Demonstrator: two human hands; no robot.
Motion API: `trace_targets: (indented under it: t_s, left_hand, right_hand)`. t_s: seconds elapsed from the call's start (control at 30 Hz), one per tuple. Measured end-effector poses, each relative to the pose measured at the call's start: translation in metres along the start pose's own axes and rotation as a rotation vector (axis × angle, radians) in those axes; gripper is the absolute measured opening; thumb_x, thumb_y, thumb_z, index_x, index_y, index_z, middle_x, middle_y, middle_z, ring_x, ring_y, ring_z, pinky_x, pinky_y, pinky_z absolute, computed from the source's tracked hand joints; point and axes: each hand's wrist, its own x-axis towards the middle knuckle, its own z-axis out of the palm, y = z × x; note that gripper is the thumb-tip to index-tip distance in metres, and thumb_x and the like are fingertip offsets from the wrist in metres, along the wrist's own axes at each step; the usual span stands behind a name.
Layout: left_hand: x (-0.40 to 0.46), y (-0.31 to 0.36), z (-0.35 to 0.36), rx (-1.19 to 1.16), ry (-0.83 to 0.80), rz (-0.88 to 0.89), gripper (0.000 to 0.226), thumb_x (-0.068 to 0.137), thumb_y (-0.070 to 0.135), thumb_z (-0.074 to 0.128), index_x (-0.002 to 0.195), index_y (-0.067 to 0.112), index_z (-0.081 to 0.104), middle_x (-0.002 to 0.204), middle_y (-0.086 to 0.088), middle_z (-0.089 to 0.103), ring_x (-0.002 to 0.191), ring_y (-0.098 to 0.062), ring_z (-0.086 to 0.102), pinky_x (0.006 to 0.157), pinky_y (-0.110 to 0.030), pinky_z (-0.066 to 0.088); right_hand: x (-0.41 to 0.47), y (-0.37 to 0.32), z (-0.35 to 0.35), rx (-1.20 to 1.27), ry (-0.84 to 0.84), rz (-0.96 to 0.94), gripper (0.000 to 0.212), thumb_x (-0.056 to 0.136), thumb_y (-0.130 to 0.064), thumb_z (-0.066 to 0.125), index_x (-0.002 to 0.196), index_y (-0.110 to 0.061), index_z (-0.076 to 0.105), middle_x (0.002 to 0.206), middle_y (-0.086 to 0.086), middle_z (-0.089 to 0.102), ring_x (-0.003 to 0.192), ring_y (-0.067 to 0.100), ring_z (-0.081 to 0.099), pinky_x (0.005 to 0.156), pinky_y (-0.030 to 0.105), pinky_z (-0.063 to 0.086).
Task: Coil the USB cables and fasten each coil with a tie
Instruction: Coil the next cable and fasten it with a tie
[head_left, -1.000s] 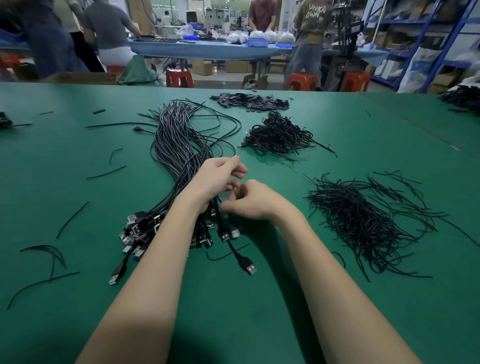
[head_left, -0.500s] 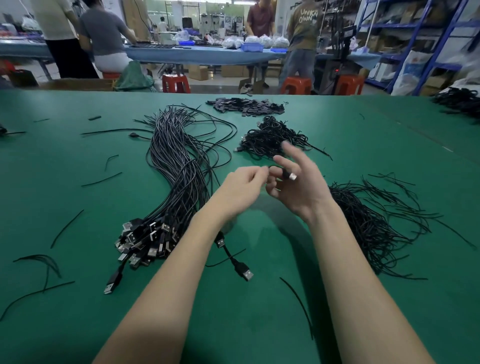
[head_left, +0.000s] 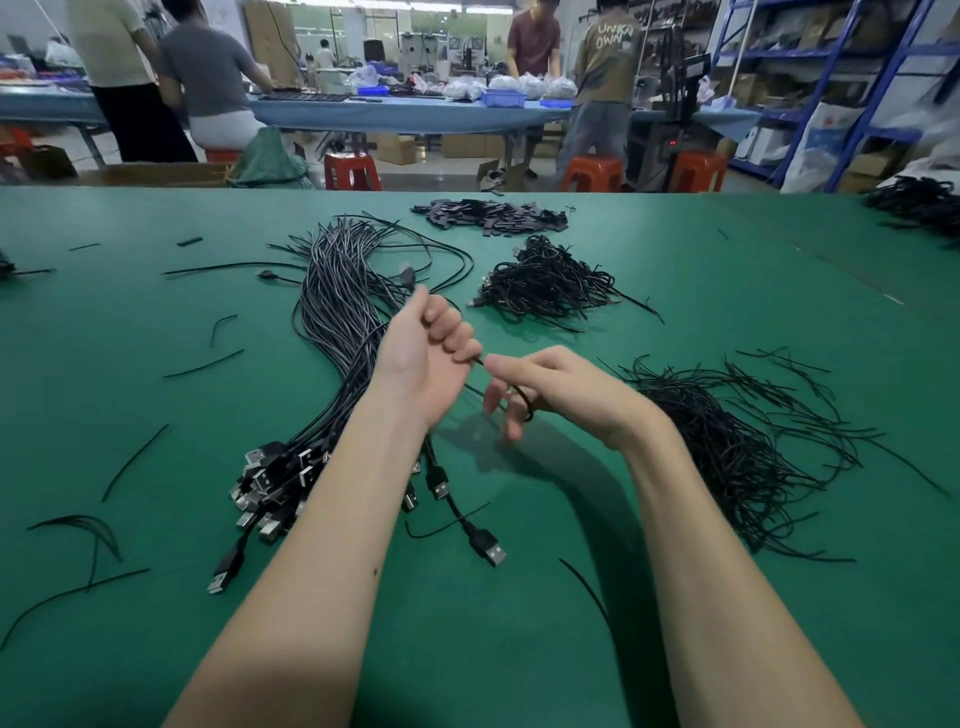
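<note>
Both hands grip one black USB cable (head_left: 480, 362) above the tabletop (head_left: 519, 649) middle: left hand (head_left: 431, 353) fisted round it, right hand (head_left: 545, 387) with it looped round its fingers.

Only one text reads clearly: "UNKN OWN", in pale letters on two lines across the back of an olive T-shirt (head_left: 609, 57) worn by a person standing far beyond the hands, to their right.
</note>
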Motion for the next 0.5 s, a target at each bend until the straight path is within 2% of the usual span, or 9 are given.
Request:
trace_targets:
  t_s: [0.1,0.17,0.27,0.3,0.37,0.4,0.47,0.5]
  left_hand:
    - [-0.002,0.01,-0.005,-0.006,-0.035,0.021,0.05,0.109,0.04,0.03,0.061,0.024,0.024,0.053,0.007,0.014,0.052,-0.012,0.005,0.042,-0.024,0.011]
    - [-0.005,0.013,-0.007,0.049,-0.117,0.017,0.049,0.108,0.035,0.032,0.062,0.025,0.021,0.052,0.008,0.012,0.049,-0.012,0.004,0.04,-0.024,0.009]
    - [-0.01,0.013,-0.006,0.293,-0.326,-0.071,0.047,0.107,0.035,0.036,0.062,0.026,0.022,0.05,0.01,0.014,0.042,-0.009,0.008,0.038,-0.021,0.007]
    - [-0.011,0.011,-0.004,0.405,-0.389,-0.117,0.049,0.107,0.037,0.037,0.06,0.025,0.029,0.048,0.01,0.02,0.039,-0.007,0.013,0.035,-0.019,0.01]
    - [-0.012,0.004,0.001,0.637,-0.447,-0.204,0.053,0.107,0.039,0.036,0.059,0.022,0.05,0.047,0.008,0.042,0.035,-0.005,0.029,0.032,-0.015,0.023]
    - [-0.012,0.0,0.003,0.775,-0.43,-0.222,0.056,0.108,0.04,0.035,0.062,0.02,0.061,0.053,0.003,0.057,0.037,-0.007,0.044,0.034,-0.015,0.032]
    - [-0.011,-0.007,0.006,0.992,-0.364,-0.224,0.06,0.109,0.039,0.03,0.079,0.01,0.073,0.08,-0.013,0.076,0.062,-0.02,0.072,0.049,-0.019,0.052]
    - [-0.008,-0.011,0.006,1.041,-0.324,-0.21,0.06,0.109,0.038,0.029,0.089,0.005,0.074,0.09,-0.017,0.076,0.076,-0.025,0.076,0.058,-0.023,0.058]
  right_hand:
    - [-0.009,-0.001,-0.015,0.153,-0.228,0.083,0.023,0.098,-0.03,0.06,0.1,-0.012,0.074,0.069,0.006,0.064,0.059,0.019,0.058,0.07,0.036,0.055]
    - [-0.013,0.002,-0.02,0.057,-0.225,0.173,0.014,0.1,-0.019,0.063,0.102,-0.01,0.073,0.068,0.003,0.06,0.055,0.014,0.052,0.059,0.026,0.052]
    - [-0.007,0.008,-0.026,-0.267,0.164,0.169,0.002,0.09,-0.022,0.074,0.091,-0.022,0.073,0.065,-0.005,0.058,0.054,0.01,0.048,0.057,0.021,0.044]
    - [-0.003,0.009,-0.027,-0.357,0.296,0.122,0.007,0.087,-0.02,0.074,0.091,-0.026,0.071,0.067,-0.006,0.059,0.055,0.007,0.049,0.058,0.02,0.042]
    - [0.002,0.011,-0.025,-0.415,0.529,-0.011,0.017,0.081,-0.015,0.069,0.092,-0.027,0.068,0.068,-0.008,0.062,0.055,0.0,0.05,0.055,0.013,0.039]
    - [0.003,0.01,-0.022,-0.397,0.637,-0.075,0.017,0.078,-0.015,0.068,0.09,-0.026,0.068,0.066,-0.007,0.062,0.056,-0.001,0.052,0.055,0.01,0.039]
    - [0.005,0.004,-0.018,-0.347,0.803,-0.174,0.011,0.076,-0.018,0.07,0.085,-0.024,0.067,0.062,-0.007,0.061,0.056,0.001,0.053,0.056,0.011,0.039]
    - [0.006,-0.001,-0.015,-0.35,0.858,-0.194,0.007,0.076,-0.02,0.071,0.082,-0.023,0.067,0.061,-0.007,0.061,0.056,0.003,0.053,0.058,0.014,0.042]
